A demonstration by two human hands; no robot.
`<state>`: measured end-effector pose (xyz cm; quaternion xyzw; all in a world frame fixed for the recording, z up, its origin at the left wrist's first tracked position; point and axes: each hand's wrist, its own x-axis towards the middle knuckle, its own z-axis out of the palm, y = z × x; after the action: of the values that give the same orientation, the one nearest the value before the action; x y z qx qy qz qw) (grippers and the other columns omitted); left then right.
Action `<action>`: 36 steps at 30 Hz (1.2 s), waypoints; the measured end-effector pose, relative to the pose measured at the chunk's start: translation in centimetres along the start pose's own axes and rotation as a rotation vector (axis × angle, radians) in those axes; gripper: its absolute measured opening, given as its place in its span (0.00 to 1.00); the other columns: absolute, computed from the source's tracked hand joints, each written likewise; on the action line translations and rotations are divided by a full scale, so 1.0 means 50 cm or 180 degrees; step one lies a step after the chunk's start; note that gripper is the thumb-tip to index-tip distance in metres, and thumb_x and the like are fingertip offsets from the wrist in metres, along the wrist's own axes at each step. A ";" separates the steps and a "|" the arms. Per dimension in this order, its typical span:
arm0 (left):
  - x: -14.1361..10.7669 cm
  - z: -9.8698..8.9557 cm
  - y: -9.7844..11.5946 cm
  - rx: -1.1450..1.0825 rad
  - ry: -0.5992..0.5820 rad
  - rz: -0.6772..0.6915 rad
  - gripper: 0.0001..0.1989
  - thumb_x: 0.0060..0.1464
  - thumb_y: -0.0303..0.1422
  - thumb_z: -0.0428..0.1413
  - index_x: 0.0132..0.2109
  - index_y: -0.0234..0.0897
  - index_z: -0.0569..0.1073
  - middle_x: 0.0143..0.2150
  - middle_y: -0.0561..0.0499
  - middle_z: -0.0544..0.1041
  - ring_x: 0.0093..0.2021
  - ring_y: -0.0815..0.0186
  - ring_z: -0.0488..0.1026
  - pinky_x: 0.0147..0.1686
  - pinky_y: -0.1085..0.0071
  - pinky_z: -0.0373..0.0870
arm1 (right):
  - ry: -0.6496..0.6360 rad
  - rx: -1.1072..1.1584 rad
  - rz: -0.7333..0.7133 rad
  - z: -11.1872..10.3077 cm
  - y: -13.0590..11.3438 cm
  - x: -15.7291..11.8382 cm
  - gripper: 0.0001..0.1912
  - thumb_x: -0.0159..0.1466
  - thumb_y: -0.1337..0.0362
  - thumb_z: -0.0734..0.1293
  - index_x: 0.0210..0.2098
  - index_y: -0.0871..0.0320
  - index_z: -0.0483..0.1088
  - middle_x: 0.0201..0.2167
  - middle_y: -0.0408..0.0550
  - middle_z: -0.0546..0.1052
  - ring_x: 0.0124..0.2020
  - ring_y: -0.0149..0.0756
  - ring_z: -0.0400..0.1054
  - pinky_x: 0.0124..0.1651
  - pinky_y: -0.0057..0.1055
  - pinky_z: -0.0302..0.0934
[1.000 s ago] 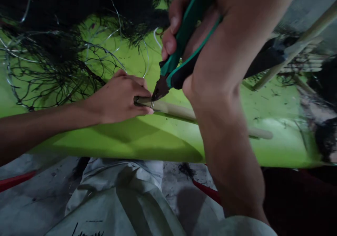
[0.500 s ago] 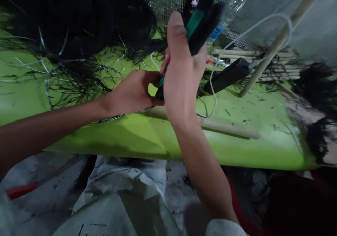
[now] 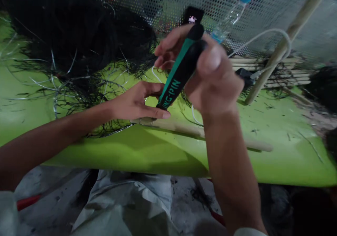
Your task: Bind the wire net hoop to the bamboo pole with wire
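Pliers with black and green handles [image 3: 177, 75] stand tilted over the green work surface, their lower end near the wire-wrapped end of a wooden stick [image 3: 179, 126]. Their jaws are hidden. My left hand [image 3: 137, 102] closes its thumb and forefinger around the lower part of the handles. Around the upper handles is my right hand [image 3: 214, 78], loosely curled, its thumb at the handle ends and its fingers behind them, somewhat blurred. Black netting [image 3: 76, 95] with loose strands lies beside my left wrist.
A dark heap of netting [image 3: 79, 28] fills the back left. A clear bottle [image 3: 231, 18] and a phone-like dark object [image 3: 193, 15] stand by the perforated panel. An upright wooden pole [image 3: 286, 43] carries a white cable [image 3: 273, 30]; thin sticks [image 3: 286, 74] lie behind it.
My right hand has turned and moved right, its fingers loosening around the pliers, so the lettered handle now shows. My left hand stays at the lower end. The view has shifted slightly.
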<state>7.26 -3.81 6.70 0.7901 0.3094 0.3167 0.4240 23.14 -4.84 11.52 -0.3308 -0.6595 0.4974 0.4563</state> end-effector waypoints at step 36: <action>0.036 0.040 -0.006 -0.0941 0.0147 -0.0156 0.16 0.41 0.28 0.63 0.37 0.41 0.67 0.27 0.57 0.69 0.27 0.69 0.68 0.25 0.70 0.66 | -0.0669 0.0653 -0.0696 -0.022 0.019 0.062 0.21 0.62 0.51 0.72 0.42 0.53 0.60 0.28 0.39 0.73 0.30 0.31 0.71 0.32 0.27 0.67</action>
<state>9.81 -3.27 6.00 0.7037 0.2883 0.3664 0.5361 23.01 -1.39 11.53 -0.1550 -0.6814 0.5414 0.4675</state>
